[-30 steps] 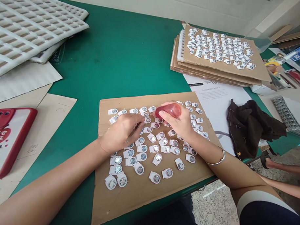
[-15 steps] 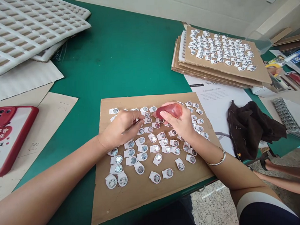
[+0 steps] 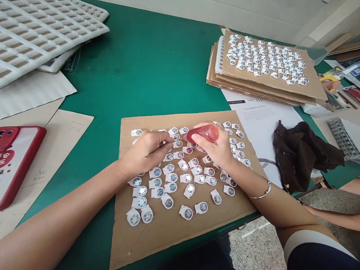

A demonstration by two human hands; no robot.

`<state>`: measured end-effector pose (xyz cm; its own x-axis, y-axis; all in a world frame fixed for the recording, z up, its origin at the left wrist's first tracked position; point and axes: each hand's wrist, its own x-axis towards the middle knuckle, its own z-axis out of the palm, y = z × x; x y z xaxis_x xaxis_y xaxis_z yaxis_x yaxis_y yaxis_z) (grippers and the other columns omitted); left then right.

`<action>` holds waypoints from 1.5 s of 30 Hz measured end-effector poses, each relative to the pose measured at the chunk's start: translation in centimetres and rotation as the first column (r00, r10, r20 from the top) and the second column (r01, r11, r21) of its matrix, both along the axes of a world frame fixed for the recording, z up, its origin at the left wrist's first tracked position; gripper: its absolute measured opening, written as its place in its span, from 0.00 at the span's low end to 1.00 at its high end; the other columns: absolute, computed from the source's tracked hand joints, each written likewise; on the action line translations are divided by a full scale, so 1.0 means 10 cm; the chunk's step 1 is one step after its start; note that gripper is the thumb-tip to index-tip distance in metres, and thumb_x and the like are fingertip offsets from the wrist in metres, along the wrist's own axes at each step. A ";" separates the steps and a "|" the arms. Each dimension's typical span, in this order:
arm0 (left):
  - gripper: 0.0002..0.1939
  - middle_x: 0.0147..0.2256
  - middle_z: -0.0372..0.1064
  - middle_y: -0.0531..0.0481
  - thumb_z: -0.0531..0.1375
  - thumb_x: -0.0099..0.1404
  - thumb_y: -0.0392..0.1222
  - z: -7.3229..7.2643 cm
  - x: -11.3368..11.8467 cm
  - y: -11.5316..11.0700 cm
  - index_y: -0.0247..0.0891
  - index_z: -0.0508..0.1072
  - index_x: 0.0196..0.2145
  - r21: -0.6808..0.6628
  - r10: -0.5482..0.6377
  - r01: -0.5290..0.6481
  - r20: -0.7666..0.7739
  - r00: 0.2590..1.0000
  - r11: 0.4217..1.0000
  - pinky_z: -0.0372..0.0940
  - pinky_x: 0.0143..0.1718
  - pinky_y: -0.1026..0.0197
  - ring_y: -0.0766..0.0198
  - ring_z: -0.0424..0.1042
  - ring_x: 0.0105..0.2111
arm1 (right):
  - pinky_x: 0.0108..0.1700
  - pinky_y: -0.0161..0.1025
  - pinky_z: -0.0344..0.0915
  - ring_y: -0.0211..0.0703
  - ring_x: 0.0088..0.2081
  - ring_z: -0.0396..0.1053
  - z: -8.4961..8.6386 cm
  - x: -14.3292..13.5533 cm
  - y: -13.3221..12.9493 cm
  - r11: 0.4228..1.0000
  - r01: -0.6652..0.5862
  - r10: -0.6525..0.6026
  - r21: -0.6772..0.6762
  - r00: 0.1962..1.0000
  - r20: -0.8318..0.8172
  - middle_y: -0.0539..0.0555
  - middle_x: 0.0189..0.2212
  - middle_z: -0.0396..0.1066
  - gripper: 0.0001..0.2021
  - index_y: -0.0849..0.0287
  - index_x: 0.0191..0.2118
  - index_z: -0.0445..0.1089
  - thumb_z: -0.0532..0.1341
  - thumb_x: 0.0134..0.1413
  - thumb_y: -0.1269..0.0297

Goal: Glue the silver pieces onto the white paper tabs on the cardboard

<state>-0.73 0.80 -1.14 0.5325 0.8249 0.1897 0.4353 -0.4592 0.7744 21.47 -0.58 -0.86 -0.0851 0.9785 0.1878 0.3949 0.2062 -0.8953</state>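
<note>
A brown cardboard sheet (image 3: 171, 237) lies before me, bearing rows of small white tags, each with a round silvery disc (image 3: 186, 212). My left hand (image 3: 146, 150), over the upper left of the sheet, is closed on a thin metal tool (image 3: 155, 151) that looks like tweezers; its tip is hard to make out near the discs. Over the upper middle, my right hand (image 3: 217, 149) wraps round a red squeeze bottle (image 3: 206, 132), tilted with its narrow end pointing left and down towards the discs. Some discs are hidden beneath both hands.
A stack of cardboard sheets (image 3: 272, 82) with more tagged discs stands at the back right. Dark brown cloth (image 3: 304, 154) lies at right on white paper (image 3: 253, 112). At left are a red-cased phone (image 3: 18, 164) and white grid trays (image 3: 46, 33). Another person's legs (image 3: 342, 216) show at right.
Both hands stay almost where they were, still holding the tool and the bottle. At the right edge, the other person's legs have shifted.
</note>
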 end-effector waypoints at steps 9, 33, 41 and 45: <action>0.08 0.31 0.74 0.47 0.57 0.62 0.39 0.01 -0.02 0.03 0.34 0.75 0.34 -0.110 0.041 -0.042 -0.007 0.999 0.993 0.61 0.24 0.65 0.65 0.71 0.28 | 0.36 0.41 0.73 0.44 0.40 0.72 0.02 -0.03 -0.01 1.000 -0.006 0.006 -0.020 1.000 0.001 0.52 0.37 0.72 0.14 0.54 0.38 0.70 0.63 0.48 0.53; 0.10 0.32 0.75 0.46 0.58 0.61 0.40 0.00 -0.02 0.06 0.33 0.76 0.37 -0.229 0.085 -0.074 0.042 0.995 0.971 0.64 0.25 0.65 0.66 0.72 0.27 | 0.33 0.39 0.73 0.44 0.40 0.73 0.01 -0.06 -0.03 0.999 -0.017 0.017 -0.030 1.000 -0.013 0.52 0.39 0.71 0.14 0.54 0.40 0.69 0.63 0.49 0.54; 0.09 0.32 0.75 0.47 0.59 0.61 0.40 -0.02 -0.02 0.07 0.34 0.76 0.37 -0.186 0.084 -0.078 0.025 0.996 0.979 0.63 0.24 0.66 0.68 0.71 0.26 | 0.34 0.39 0.73 0.43 0.40 0.73 0.02 -0.06 -0.03 0.999 -0.026 0.026 -0.032 1.000 0.000 0.52 0.39 0.72 0.14 0.54 0.41 0.69 0.63 0.49 0.53; 0.10 0.32 0.75 0.46 0.58 0.61 0.40 -0.02 -0.02 0.07 0.33 0.76 0.37 -0.202 0.083 -0.077 0.022 0.996 0.976 0.63 0.24 0.65 0.66 0.71 0.27 | 0.31 0.37 0.72 0.43 0.38 0.73 0.01 -0.06 -0.03 0.999 -0.021 0.020 -0.039 1.000 -0.009 0.52 0.39 0.72 0.14 0.54 0.40 0.69 0.63 0.49 0.54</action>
